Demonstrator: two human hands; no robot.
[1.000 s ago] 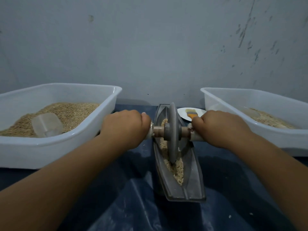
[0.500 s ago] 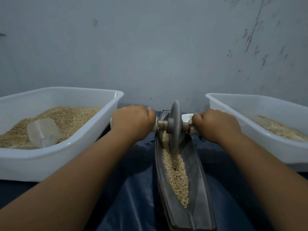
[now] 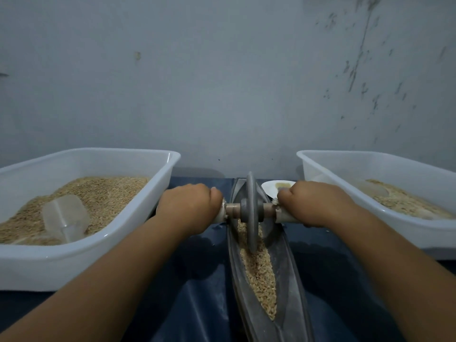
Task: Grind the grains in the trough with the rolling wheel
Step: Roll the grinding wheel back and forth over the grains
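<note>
Rolling wheel (image 3: 251,213): sitting at far end of trough (image 3: 288,280); grains (image 3: 259,270) lying nearer along its length; left hand (image 3: 190,208) and right hand (image 3: 313,203) fingers gripping the axle ends

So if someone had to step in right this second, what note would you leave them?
Left hand: grips the left end of the wooden axle.
Right hand: grips the right end.
The grey rolling wheel stands upright in the long dark boat-shaped trough, towards its far end.
The tan grains lie along the groove, mostly on the near side of the wheel.
Done: rolling is under way.
Left: many grains look whole; keep rolling the full length.
</note>
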